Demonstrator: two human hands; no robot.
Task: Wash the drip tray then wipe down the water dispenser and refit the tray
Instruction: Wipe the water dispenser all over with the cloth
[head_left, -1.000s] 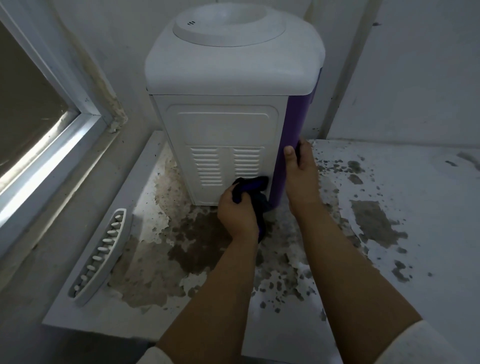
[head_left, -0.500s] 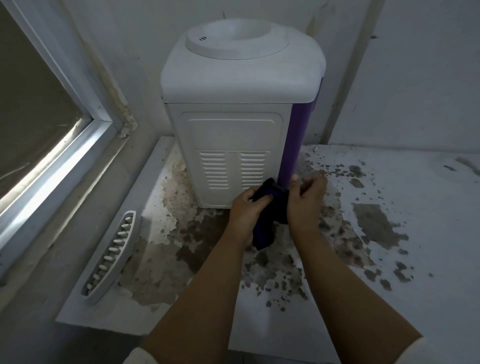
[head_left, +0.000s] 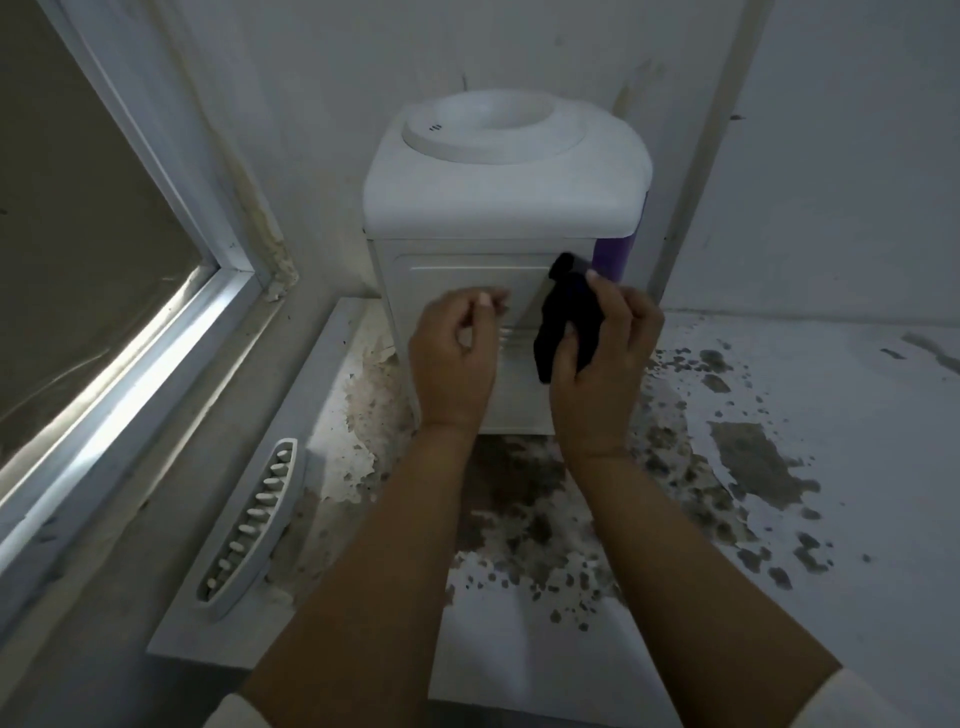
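While it stands in the corner: the water dispenser (head_left: 498, 218) shows a white vented panel, a white top with a round well, and a purple side at 3 o'clock.
Drip tray: the drip tray (head_left: 249, 525), white and slotted, lies on the stained counter (head_left: 779, 597) at 8 o'clock from the dispenser, well apart from both hands.
Cloth: a dark cloth (head_left: 566, 317) hangs before the panel's upper right corner.
Right hand: the right hand (head_left: 608, 358) grips the cloth between thumb and curled fingers.
Left hand: the left hand (head_left: 457, 353), at 9 o'clock from the cloth, has fingers curled, holding nothing.
Window: a window frame (head_left: 171, 332) at 9 o'clock.
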